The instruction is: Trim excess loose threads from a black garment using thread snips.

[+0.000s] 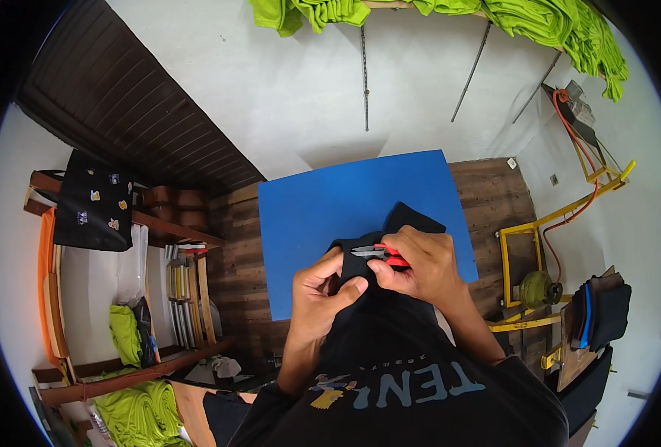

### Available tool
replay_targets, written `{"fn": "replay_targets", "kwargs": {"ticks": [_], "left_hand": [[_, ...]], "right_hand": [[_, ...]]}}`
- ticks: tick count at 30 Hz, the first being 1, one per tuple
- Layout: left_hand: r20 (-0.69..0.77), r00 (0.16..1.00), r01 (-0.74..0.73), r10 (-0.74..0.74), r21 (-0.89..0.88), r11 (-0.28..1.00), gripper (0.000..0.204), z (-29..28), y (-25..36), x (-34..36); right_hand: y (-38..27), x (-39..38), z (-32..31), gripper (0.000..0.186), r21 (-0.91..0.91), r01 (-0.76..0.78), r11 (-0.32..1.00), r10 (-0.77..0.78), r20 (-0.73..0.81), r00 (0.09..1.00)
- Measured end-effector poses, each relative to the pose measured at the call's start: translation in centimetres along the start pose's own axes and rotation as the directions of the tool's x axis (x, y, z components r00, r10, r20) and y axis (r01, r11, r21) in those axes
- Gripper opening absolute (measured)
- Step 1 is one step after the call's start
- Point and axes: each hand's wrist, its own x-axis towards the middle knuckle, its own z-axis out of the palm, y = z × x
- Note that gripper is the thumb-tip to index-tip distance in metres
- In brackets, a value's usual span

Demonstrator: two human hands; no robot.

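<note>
In front of my chest, above the near part of a blue table [323, 201], I hold a piece of black cloth [416, 217]. My left hand [321, 289] pinches one part of it between thumb and fingers. Closed round a pair of red-handled thread snips [395, 257] is my right hand [420, 261]. The snips' grey blades point left and lie against the cloth, close to my left fingers. A free end of the cloth sticks out beyond my right hand over the table. How far the blades are apart is too small to tell.
Lime-green garments [532, 26] fill a high shelf at the back. To the right stand a yellow metal frame [505, 268] with an orange hose and a stack of folded dark cloth [602, 313]. At left, a wooden rack holds a black bag [96, 201] and more green cloth [140, 413].
</note>
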Motion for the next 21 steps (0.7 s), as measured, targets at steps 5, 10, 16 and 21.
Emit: {"fn": "replay_targets", "kwargs": {"ticks": [5, 10, 16, 21], "left_hand": [[0.025, 0.999, 0.036, -0.036, -0.005, 0.999, 0.044, 0.17, 0.54, -0.03], [0.042, 0.999, -0.018, 0.020, -0.033, 0.999, 0.039, -0.23, 0.04, -0.05], [-0.086, 0.994, -0.063, 0.070, 0.080, 0.995, 0.020, -0.07, 0.03, 0.27], [-0.063, 0.996, -0.058, 0.063, 0.085, 0.995, 0.022, -0.40, 0.15, -0.01]], "right_hand": [[0.19, -0.10, -0.10, 0.027, -0.017, 0.001, 1.000, -0.001, 0.007, 1.000], [-0.02, 0.12, -0.25, 0.027, -0.041, -0.006, 0.999, 0.006, 0.020, 1.000], [-0.16, -0.02, -0.01, 0.027, -0.011, 0.017, 1.000, -0.016, 0.032, 0.999], [-0.04, -0.14, 0.17, 0.027, 0.000, 0.007, 1.000, -0.007, 0.033, 0.999]]}}
